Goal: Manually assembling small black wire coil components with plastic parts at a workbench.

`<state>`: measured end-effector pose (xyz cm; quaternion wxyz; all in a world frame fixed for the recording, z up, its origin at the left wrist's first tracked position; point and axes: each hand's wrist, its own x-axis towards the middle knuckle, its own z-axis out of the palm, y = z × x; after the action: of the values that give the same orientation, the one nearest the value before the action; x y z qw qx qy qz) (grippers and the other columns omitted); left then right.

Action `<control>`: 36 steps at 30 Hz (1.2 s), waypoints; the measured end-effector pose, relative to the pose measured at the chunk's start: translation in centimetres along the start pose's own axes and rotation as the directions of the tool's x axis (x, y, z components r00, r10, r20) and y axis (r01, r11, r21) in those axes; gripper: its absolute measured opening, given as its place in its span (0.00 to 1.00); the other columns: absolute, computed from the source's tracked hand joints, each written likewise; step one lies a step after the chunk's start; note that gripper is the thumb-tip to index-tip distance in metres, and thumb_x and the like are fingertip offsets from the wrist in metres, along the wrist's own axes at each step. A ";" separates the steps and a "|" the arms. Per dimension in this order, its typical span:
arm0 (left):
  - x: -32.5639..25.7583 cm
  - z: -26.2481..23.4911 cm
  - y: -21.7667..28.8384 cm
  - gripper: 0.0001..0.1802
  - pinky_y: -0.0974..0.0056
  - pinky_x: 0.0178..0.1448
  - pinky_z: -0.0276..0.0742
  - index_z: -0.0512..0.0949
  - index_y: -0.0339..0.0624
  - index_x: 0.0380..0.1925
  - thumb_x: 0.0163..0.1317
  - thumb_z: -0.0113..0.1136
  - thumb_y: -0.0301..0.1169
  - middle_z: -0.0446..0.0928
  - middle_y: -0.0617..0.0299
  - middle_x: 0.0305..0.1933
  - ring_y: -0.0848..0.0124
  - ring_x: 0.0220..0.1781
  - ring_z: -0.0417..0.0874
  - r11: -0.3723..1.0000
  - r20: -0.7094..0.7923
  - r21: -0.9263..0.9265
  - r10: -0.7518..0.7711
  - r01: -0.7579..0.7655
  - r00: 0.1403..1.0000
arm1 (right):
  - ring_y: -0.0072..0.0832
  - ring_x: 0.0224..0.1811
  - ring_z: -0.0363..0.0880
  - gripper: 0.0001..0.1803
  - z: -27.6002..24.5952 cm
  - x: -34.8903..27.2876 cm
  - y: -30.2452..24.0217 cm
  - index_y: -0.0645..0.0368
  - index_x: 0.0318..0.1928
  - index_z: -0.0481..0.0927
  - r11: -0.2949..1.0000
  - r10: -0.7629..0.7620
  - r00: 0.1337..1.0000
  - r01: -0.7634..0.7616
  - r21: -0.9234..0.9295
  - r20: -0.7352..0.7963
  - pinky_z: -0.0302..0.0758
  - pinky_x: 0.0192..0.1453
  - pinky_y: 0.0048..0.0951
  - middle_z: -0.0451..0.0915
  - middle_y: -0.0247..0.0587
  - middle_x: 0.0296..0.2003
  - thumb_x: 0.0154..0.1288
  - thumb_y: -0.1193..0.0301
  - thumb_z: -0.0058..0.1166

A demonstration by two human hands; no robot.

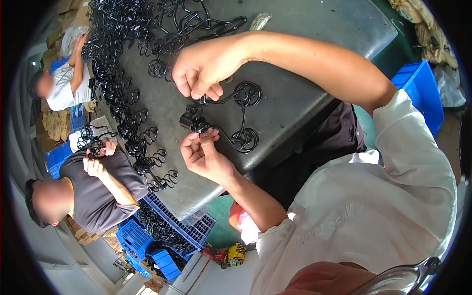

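Note:
My right hand (211, 61), the upper one in the head view, pinches one end of a black coiled wire part (245, 140) above the dark tabletop. With fingertips pressed together, my left hand (206, 155) grips its other end lower down. The part has two round coils joined by a straight length of wire, and the coils lie toward my body. Between my two hands, at the wire ends, sits a small black block (189, 118). Fingers partly cover where the wire ends meet it, so I cannot tell how they are joined.
A long heap of black coiled parts (123, 98) runs along the table's far side. Two co-workers are beyond; the nearer co-worker's hands (98, 157) hold similar coils. Blue crates (135, 236) stand beside the table, and a blue bin (423, 93) at the right.

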<state>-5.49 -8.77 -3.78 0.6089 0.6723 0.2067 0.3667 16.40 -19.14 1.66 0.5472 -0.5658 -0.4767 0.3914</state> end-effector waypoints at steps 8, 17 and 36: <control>0.0 0.2 0.0 0.06 0.70 0.38 0.79 0.75 0.34 0.43 0.69 0.54 0.16 0.85 0.53 0.34 0.72 0.32 0.84 1.000 -0.002 0.013 0.002 -0.002 1.000 | 0.24 0.24 0.82 0.11 0.2 0.3 0.4 0.71 0.44 0.84 0.993 0.008 0.999 -0.004 -0.115 0.033 0.75 0.28 0.27 0.85 0.43 0.30 0.63 0.77 0.64; 0.1 0.0 0.0 0.05 0.69 0.38 0.82 0.75 0.33 0.41 0.68 0.55 0.14 0.84 0.52 0.34 0.70 0.32 0.86 1.000 -0.009 0.002 0.006 -0.006 1.000 | 0.27 0.36 0.83 0.19 0.3 0.9 0.9 0.69 0.48 0.86 0.977 -0.010 0.999 0.020 -0.213 0.048 0.79 0.38 0.30 0.86 0.42 0.37 0.54 0.79 0.69; 0.1 0.2 0.3 0.05 0.71 0.38 0.78 0.76 0.33 0.40 0.66 0.56 0.15 0.82 0.55 0.32 0.74 0.30 0.81 1.000 -0.052 -0.006 0.014 -0.015 0.999 | 0.31 0.42 0.84 0.18 0.5 0.7 0.5 0.67 0.50 0.87 0.953 -0.060 0.995 0.081 -0.293 0.080 0.79 0.46 0.33 0.87 0.44 0.38 0.57 0.78 0.68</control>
<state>-5.37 -8.86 -3.49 0.6029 0.6620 0.2165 0.3892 16.18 -18.30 1.14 0.4527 -0.6100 -0.5688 0.3154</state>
